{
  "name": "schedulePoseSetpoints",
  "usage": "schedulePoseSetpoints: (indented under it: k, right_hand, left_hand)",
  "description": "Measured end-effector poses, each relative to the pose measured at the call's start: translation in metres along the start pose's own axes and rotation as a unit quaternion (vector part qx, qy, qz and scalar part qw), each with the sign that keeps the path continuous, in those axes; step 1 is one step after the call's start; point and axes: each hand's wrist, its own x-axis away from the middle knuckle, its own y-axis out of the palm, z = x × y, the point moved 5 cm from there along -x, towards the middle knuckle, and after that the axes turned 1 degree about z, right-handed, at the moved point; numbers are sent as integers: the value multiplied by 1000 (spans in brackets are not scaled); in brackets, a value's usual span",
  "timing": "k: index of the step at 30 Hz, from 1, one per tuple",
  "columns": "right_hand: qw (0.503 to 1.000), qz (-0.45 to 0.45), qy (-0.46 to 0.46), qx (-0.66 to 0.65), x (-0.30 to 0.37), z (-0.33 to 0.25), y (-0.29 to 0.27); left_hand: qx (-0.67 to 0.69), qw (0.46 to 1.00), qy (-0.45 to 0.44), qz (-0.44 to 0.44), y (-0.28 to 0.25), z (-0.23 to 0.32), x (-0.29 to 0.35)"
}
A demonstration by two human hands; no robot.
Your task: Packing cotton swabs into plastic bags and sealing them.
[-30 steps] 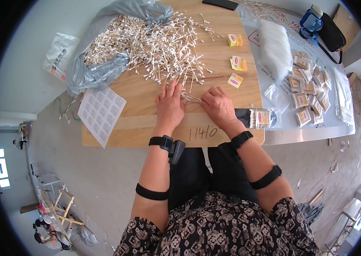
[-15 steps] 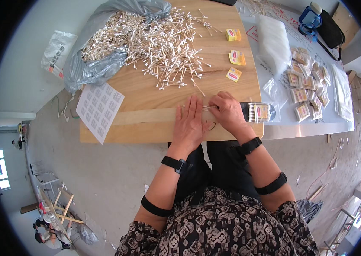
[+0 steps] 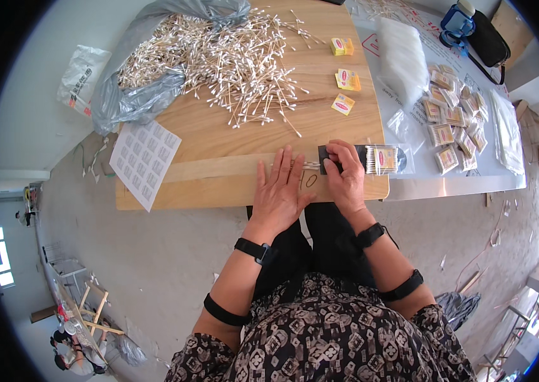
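My left hand (image 3: pixel 277 188) lies palm down on the table with its fingers stretched out. Under and beside its fingertips are a few cotton swabs (image 3: pixel 311 165), pointing toward my right hand. My right hand (image 3: pixel 344 175) has its fingers curled in a pinch over a flat black strip (image 3: pixel 324 153); what the fingertips hold, if anything, is hidden. Just right of that hand, a clear bag with a row of cotton swabs and a yellow label, a swab pack (image 3: pixel 381 160), sits at the strip's right end by the table edge.
Loose cotton swabs (image 3: pixel 244 76) spill from a grey plastic bag (image 3: pixel 135 105) across the wooden table (image 3: pixel 218 143). Small yellow cards (image 3: pixel 343 104) lie to the right. A printed sheet (image 3: pixel 144 163) overhangs the left front edge. Packed swabs (image 3: pixel 455 116) and clear bags (image 3: pixel 403 63) cover the side surface.
My right hand has drawn back slightly from the swabs by my left fingertips, and the black strip's left end now shows. My left hand stays flat, with its fingers a little more spread.
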Motion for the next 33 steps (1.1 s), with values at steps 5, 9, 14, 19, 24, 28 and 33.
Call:
schedulePoseSetpoints:
  k: [5, 9, 14, 19, 24, 28, 33]
  right_hand:
    - [981, 31, 67, -177, 9, 6, 15]
    - [962, 51, 87, -253, 10, 6, 34]
    - [895, 25, 129, -426, -2, 17, 48]
    - [985, 7, 47, -164, -1, 11, 10]
    - [995, -37, -91, 31, 5, -9, 11]
    - [989, -35, -119, 78, 5, -13, 14]
    - [981, -60, -152, 103, 5, -15, 16]
  left_hand:
    - [342, 908, -91, 223, 4, -29, -5]
    - [526, 807, -107, 246, 16, -34, -9]
    - [564, 798, -85, 195, 18, -27, -14]
    - [239, 957, -31, 164, -5, -18, -2]
    - [47, 996, -23, 70, 5, -10, 2]
    - [28, 997, -41, 63, 8, -10, 0]
    - [20, 996, -40, 75, 10, -11, 1]
